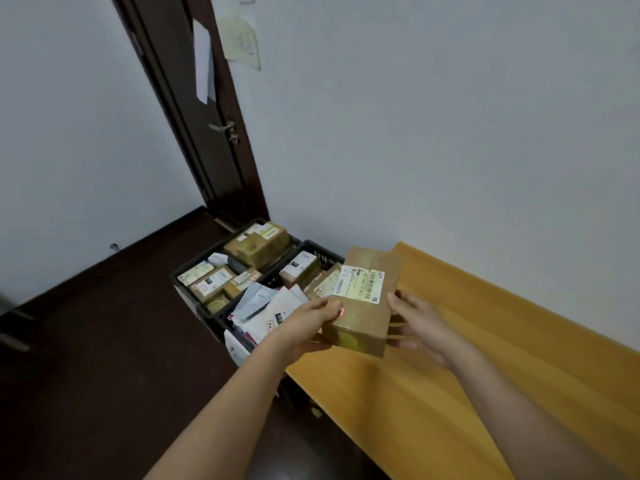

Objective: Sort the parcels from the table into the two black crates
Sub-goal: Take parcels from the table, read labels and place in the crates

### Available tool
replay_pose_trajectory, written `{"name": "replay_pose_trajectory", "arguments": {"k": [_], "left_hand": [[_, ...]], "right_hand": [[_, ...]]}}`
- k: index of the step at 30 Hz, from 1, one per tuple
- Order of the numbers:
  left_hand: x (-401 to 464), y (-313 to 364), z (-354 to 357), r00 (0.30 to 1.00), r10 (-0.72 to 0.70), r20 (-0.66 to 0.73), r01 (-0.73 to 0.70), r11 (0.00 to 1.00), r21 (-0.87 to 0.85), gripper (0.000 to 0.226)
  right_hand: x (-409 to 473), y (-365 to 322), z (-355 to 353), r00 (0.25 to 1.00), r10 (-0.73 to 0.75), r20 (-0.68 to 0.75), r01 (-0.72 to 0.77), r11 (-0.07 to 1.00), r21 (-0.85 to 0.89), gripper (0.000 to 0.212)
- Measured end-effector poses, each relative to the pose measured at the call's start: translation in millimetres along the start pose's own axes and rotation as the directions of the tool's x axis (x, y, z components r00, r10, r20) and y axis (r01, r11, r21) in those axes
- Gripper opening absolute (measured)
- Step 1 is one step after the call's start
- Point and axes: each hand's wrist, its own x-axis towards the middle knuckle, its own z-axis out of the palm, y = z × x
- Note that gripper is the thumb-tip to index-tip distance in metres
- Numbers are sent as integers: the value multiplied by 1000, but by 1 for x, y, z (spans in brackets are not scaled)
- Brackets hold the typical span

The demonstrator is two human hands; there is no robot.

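A brown cardboard parcel (363, 317) with a white shipping label on top is held in the air over the left end of the wooden table (485, 358). My left hand (304, 323) grips its left side, thumb on top. My right hand (415, 323) holds its right side, fingers curled underneath. On the floor left of the table stand two black crates side by side. The left crate (181, 271) holds several cardboard boxes. The right crate (320, 252) holds boxes at its far end and several white and grey mailer bags at its near end.
A dark wooden door (194, 116) with a metal handle and papers stuck to it stands behind the crates. White walls run along the back and right. The floor (104, 358) is dark brown.
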Motion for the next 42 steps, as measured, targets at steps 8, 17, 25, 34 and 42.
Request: {"name": "replay_pose_trajectory", "arguments": {"k": [8, 17, 25, 34, 42], "left_hand": [[-9, -19, -172, 999, 31, -27, -33, 997, -70, 42], [-24, -41, -333, 980, -122, -156, 82, 968, -238, 26], [22, -45, -424, 961, -144, -236, 57, 939, -340, 32], [124, 16, -521, 938, -166, -305, 69, 950, -305, 30], [228, 83, -602, 959, -115, -258, 50, 968, -245, 34]], "right_hand": [[50, -20, 167, 999, -13, 35, 16, 996, -91, 57], [88, -38, 334, 976, 83, 202, -19, 953, -302, 52], [158, -59, 420, 953, 100, 285, 11, 932, -362, 63], [296, -102, 496, 963, 131, 237, -56, 953, -299, 44], [396, -161, 526, 981, 78, 175, -35, 971, -235, 52]]}}
